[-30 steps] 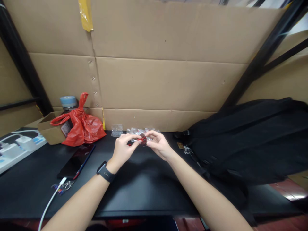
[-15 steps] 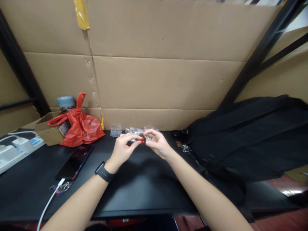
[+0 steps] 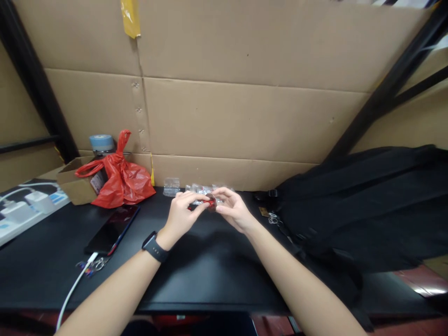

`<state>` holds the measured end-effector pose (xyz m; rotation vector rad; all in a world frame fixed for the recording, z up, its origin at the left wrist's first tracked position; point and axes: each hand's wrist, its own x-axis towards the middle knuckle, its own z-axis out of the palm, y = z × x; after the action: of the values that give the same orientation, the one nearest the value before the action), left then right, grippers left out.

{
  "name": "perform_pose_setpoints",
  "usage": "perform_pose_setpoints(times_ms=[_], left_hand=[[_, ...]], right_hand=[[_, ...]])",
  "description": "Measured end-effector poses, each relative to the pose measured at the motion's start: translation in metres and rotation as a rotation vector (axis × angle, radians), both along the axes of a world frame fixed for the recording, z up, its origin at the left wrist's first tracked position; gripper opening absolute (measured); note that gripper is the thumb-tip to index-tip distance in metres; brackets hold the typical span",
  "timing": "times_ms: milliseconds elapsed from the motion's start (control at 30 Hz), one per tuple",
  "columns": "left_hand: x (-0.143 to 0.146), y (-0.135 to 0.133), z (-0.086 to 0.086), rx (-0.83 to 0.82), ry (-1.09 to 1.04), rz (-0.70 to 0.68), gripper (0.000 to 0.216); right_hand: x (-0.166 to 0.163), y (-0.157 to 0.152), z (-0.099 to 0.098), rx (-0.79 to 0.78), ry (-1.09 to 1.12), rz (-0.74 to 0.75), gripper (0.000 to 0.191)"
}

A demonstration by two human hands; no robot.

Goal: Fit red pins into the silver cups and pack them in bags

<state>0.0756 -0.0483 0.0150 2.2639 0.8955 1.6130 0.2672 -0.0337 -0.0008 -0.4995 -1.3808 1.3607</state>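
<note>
Between my two hands, above the black table [image 3: 213, 275], is a small round dark-brown and red object [image 3: 212, 203], too small to name. My left hand [image 3: 182, 211], with a dark watch on its wrist, pinches the red part from the left. On the other side, the fingertips of my right hand [image 3: 234, 208] close on its round rim. Small clear plastic packets [image 3: 199, 188] lie just behind the hands, partly hidden by them. A clear plastic piece [image 3: 171, 186] rests left of those packets, against the cardboard.
At the left stand a red plastic bag [image 3: 126, 184], an open cardboard box [image 3: 75, 184] and a white power strip [image 3: 31, 212]. A phone [image 3: 114, 228] lies there with a white cable [image 3: 72, 291]. A black backpack [image 3: 367, 210] fills the right. Behind rises a cardboard wall [image 3: 224, 121].
The view has shifted a little, so the scene sits slightly further right. The round object has turned slightly between my fingers; both hands keep their hold.
</note>
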Motion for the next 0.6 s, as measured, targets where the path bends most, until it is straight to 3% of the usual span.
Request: perform_pose_setpoints(times_ms=[267,600], left_hand=[[0.0009,0.0001,-0.0017,0.013,-0.002,0.056,0.004],[0.0012,-0.0004,-0.0014,-0.121,-0.047,0.005,0.005]], right_hand=[[0.0005,0.0006,-0.0015,0.024,-0.028,0.001,0.044],[0.0012,0.001,-0.0018,0.054,-0.067,-0.025,0.044]])
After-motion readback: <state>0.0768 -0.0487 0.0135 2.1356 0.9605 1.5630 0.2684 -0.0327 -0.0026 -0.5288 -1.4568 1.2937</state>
